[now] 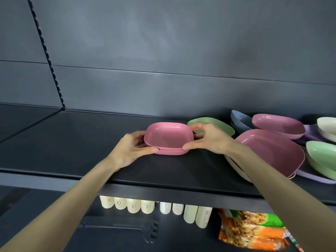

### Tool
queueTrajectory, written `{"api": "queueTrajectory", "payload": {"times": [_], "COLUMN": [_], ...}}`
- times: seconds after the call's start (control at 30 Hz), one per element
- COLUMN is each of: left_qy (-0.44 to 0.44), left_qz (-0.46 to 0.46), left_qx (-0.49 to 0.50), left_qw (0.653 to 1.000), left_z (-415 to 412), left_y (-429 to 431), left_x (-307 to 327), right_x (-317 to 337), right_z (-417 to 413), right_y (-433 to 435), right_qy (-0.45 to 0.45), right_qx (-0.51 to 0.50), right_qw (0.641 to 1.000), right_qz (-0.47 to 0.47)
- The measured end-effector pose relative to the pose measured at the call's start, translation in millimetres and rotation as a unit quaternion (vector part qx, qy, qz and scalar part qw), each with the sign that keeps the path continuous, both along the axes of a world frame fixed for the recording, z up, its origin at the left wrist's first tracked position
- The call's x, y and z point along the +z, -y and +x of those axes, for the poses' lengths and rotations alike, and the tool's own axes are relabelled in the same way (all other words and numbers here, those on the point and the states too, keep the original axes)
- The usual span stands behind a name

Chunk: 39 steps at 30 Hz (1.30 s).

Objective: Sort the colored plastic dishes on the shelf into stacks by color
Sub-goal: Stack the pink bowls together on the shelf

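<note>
On the shelf [72, 142], left hand [132, 148] and right hand [209, 137] pinch nested rounded-square pink dishes [169, 137].

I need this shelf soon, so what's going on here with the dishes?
A person is sorting plastic dishes by color. The left hand and right hand grip a small pink stack from either side on the dark shelf. To its right the rest is unsorted: a big pink dish, green dish, blue dish, purple dish and cream dish lie overlapping in a jumble.
</note>
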<state>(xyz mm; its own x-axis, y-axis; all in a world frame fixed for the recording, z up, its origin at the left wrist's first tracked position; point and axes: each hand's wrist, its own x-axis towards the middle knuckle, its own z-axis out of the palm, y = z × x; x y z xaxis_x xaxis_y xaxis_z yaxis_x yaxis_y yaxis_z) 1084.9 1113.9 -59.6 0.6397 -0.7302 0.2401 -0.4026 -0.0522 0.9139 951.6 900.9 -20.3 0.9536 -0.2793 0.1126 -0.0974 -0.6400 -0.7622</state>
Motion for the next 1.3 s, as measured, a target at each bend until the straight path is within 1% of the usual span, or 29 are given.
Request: {"api": "queueTrajectory", "payload": {"times": [0.1, 0.2, 0.27, 0.4, 0.5, 0.6, 0.7, 0.77, 0.9, 1.03, 1.2, 1.3], "left_qy": [0.016, 0.060, 0.078, 0.078, 0.086, 0.120, 0.198, 0.243, 0.312, 0.363, 0.384, 0.378], "left_qz": [0.012, 0.040, 0.055, 0.068, 0.107, 0.177, 0.237, 0.236, 0.226, 0.215, 0.210, 0.204], "left_qx": [0.000, 0.007, 0.014, 0.006, 0.004, 0.015, 0.067, 0.083, 0.026, -0.011, -0.034, -0.041], "left_qw": [1.000, 0.997, 0.995, 0.995, 0.991, 0.977, 0.949, 0.937, 0.922, 0.907, 0.898, 0.902], "left_z": [2, 3, 3, 2, 1, -2, -10, -17, -35, -60, -100, -124], "left_y": [-1, -1, -1, -4, -6, -9, -10, -6, 18, 55, 97, 113], "left_x": [-3, -5, -4, 0, 7, 22, 40, 54, 74, 91, 100, 94], "right_x": [1, -1, -1, 3, 5, 11, 18, 25, 39, 58, 67, 69], "right_z": [0, 0, 1, -2, -6, -9, -18, -26, -50, -87, -135, -164], "right_y": [0, 2, 3, -3, -4, -6, -3, 3, 22, 42, 77, 89], "right_qy": [-0.017, -0.029, -0.041, -0.060, -0.072, -0.073, -0.058, -0.044, -0.042, -0.022, -0.029, -0.041], "right_qx": [-0.004, -0.004, -0.006, -0.008, -0.016, -0.030, -0.052, -0.065, -0.085, -0.104, -0.120, -0.114], "right_qw": [1.000, 1.000, 0.999, 0.997, 0.993, 0.990, 0.983, 0.975, 0.964, 0.948, 0.928, 0.924], "right_qz": [0.004, 0.001, -0.013, -0.054, -0.095, -0.117, -0.164, -0.209, -0.247, -0.301, -0.351, -0.364]}}
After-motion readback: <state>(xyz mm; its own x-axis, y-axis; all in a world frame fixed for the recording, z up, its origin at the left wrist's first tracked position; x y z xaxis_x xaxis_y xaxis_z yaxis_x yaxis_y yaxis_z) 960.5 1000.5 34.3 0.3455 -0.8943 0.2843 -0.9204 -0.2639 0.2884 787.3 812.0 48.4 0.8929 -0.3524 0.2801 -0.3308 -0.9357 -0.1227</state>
